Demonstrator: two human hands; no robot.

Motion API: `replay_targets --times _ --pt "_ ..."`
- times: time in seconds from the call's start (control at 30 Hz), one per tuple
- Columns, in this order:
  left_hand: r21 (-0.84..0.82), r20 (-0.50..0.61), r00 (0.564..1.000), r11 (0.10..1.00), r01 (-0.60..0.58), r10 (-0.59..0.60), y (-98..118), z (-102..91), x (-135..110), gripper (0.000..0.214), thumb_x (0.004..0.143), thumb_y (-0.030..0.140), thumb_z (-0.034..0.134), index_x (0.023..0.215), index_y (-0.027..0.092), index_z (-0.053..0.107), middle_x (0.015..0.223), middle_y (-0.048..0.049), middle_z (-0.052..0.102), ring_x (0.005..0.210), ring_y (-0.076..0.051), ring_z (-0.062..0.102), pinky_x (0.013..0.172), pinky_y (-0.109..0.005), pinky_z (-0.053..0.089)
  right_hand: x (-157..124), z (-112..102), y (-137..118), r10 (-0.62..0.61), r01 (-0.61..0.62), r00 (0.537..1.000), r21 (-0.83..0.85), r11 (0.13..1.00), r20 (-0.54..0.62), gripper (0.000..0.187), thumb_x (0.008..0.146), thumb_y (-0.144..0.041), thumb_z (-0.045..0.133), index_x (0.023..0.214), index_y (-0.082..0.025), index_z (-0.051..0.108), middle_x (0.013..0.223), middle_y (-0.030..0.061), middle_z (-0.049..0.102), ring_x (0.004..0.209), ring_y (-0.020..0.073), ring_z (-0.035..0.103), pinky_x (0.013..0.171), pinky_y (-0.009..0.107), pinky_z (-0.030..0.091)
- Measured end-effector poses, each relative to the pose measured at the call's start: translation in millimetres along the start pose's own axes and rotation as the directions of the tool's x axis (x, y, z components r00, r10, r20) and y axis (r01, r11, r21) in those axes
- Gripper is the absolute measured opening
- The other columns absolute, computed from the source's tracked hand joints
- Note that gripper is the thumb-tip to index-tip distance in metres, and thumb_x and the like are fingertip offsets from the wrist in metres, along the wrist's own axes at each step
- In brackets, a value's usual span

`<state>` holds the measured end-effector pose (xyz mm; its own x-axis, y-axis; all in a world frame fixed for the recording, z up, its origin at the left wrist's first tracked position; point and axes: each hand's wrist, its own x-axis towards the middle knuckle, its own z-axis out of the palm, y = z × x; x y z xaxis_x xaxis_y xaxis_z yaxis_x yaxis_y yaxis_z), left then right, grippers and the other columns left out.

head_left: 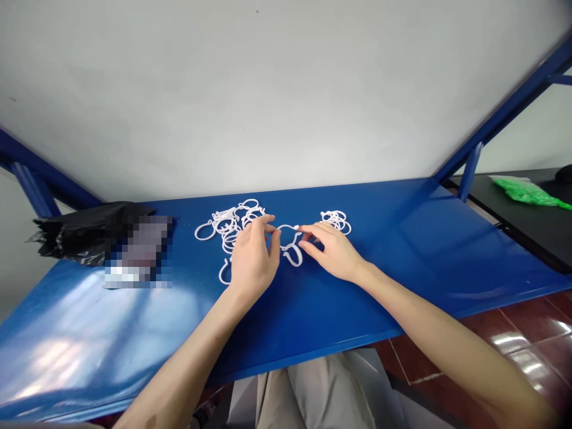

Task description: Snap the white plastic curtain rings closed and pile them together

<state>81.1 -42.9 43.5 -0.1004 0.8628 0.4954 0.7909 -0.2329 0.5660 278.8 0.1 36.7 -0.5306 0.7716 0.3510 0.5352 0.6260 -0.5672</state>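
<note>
Both of my hands rest on a blue table (402, 250) and pinch the same white plastic ring (288, 228) between them. My left hand (252, 259) grips its left end with thumb and fingers closed. My right hand (333, 250) pinches its right end. A second white ring (294, 256) hangs linked just below it. A loose heap of white rings (227, 223) lies behind my left hand. A smaller stack of white rings (336, 219) sits behind my right hand.
A crumpled black plastic bag (75, 232) lies at the table's left, with a blurred-out patch beside it. Blue frame posts (469, 170) rise at both back corners. To the right stands a dark table carrying a green bag (527, 190). A white wall is close behind.
</note>
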Motion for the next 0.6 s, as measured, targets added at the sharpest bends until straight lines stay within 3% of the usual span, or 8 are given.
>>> replay_targets --times 0.17,0.33,0.47,0.6 --pt "-0.047 0.046 0.998 0.997 0.056 -0.053 -0.7 -1.9 1.5 0.021 0.096 0.026 0.052 0.115 0.022 0.056 0.092 -0.0036 0.074 0.081 -0.02 0.068 0.079 -0.035 0.052 -1.0 2.3 -5.3 -0.004 -0.004 0.995 0.079 0.997 0.102 0.025 0.102 -0.035 0.053 0.119 -0.022 0.067 0.103 0.0063 0.071 0.097 0.0223 0.067 0.088 0.037 0.053" --pt "-0.171 0.111 0.992 0.982 0.076 -0.058 -1.3 -0.8 0.5 0.016 0.095 0.029 0.052 0.109 0.022 0.059 0.095 -0.0024 0.073 0.066 -0.014 0.066 0.067 -0.029 0.052 -1.7 3.3 -8.4 0.019 -0.037 0.993 0.149 0.988 0.12 0.025 0.102 -0.038 0.054 0.115 -0.02 0.067 0.104 0.006 0.07 0.091 0.0193 0.067 0.084 0.034 0.053" --pt "-0.391 0.225 0.967 0.898 0.201 -0.119 0.8 -2.5 1.5 0.016 0.095 0.033 0.054 0.106 0.022 0.057 0.096 -0.0019 0.071 0.059 -0.012 0.069 0.058 -0.025 0.052 -0.9 4.9 -8.1 0.064 -0.1 0.987 0.264 0.959 0.145 0.03 0.094 -0.043 0.066 0.113 -0.02 0.067 0.101 0.0053 0.07 0.081 0.0174 0.067 0.074 0.032 0.054" --pt "-0.549 0.338 0.927 0.766 0.334 -0.161 0.6 -4.2 3.2 0.025 0.09 0.04 0.064 0.105 0.021 0.057 0.098 -0.004 0.071 0.065 -0.015 0.073 0.06 -0.027 0.058 -0.4 5.0 -9.9 0.148 -0.229 0.965 0.424 0.876 0.216 0.037 0.085 -0.045 0.076 0.11 -0.019 0.066 0.091 0.0033 0.073 0.073 0.017 0.067 0.066 0.03 0.053"
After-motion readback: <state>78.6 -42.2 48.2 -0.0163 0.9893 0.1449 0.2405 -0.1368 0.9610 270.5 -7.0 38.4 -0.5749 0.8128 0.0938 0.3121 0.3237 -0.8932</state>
